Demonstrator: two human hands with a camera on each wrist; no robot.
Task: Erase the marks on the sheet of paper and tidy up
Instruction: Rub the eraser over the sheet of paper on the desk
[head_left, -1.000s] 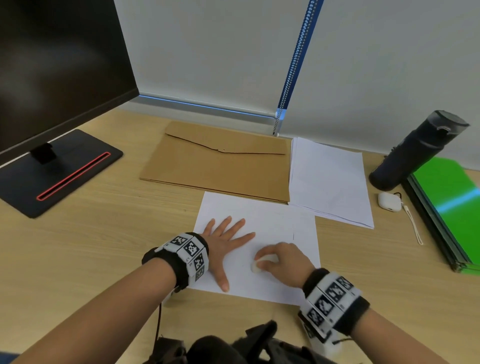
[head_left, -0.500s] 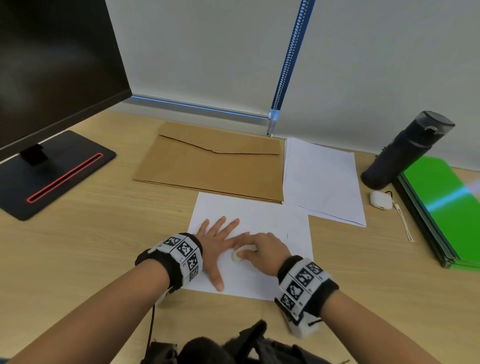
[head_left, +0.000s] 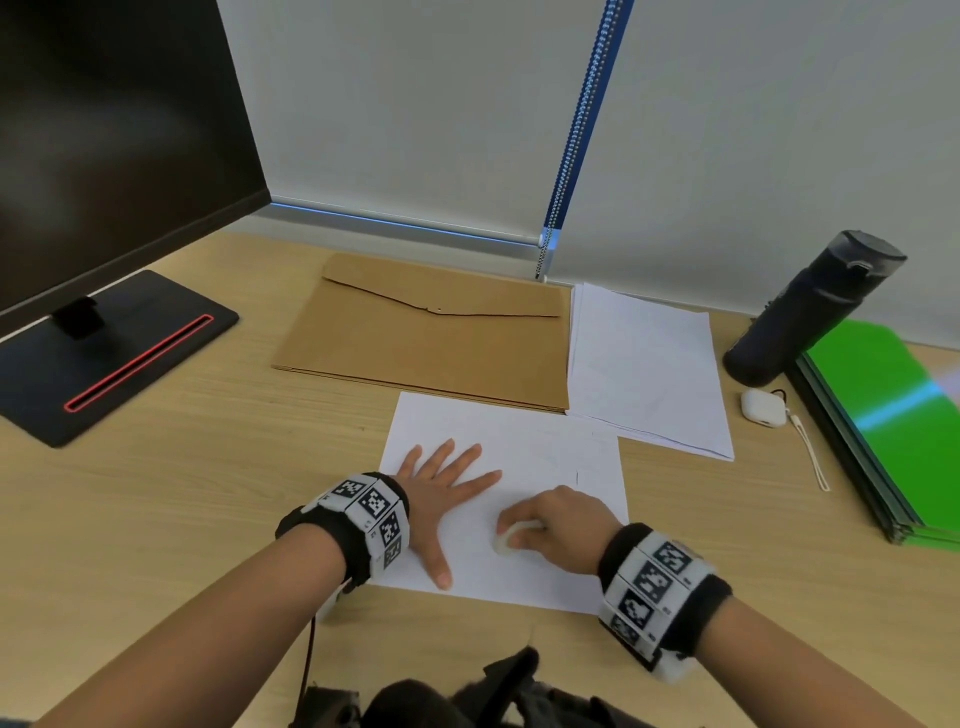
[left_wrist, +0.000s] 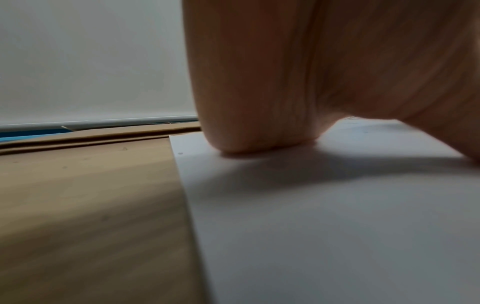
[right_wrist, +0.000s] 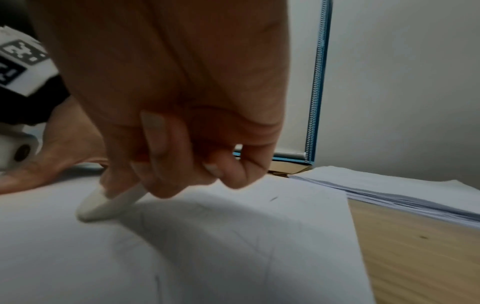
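A white sheet of paper (head_left: 540, 436) lies on the desk in front of me, with faint pencil lines and one short dark stroke near its right edge (head_left: 577, 477). My left hand (head_left: 441, 493) lies flat on the sheet's left half, fingers spread and pressing it down. My right hand (head_left: 550, 525) pinches a white eraser (head_left: 506, 540) whose end touches the paper near the middle. In the right wrist view the eraser (right_wrist: 103, 203) sits tilted on the sheet (right_wrist: 233, 257), gripped between thumb and fingers. The left wrist view shows the heel of my hand on the paper (left_wrist: 311, 226).
A brown envelope folder (head_left: 431, 332) lies behind the sheet, a stack of white papers (head_left: 644, 364) to its right. A dark bottle (head_left: 810, 312), a white earbud case (head_left: 761, 408) and green folders (head_left: 893, 415) stand at the right. A monitor base (head_left: 104, 353) is at the left.
My right hand slid the eraser left toward my left hand, then back right and slightly nearer to me. The left hand has stayed flat on the sheet.
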